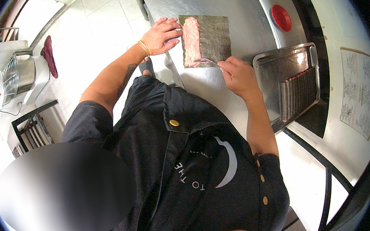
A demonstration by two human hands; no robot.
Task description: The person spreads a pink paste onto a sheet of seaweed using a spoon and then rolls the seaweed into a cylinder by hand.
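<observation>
Steel table [210,0] w/ nori sheet [213,37], metal tray [276,65], red lid [280,17].

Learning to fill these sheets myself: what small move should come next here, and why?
Probably draw the spoon along the pink filling to even the strip. The right hand holds it at the strip's near end, and the left hand steadies the dark sheet.

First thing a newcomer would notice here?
The dark seaweed sheet on the steel counter, with a pink strip of filling along its left edge. The left hand rests by that strip; the right hand holds a spoon at the sheet's near edge. A red lid sits far right.
</observation>
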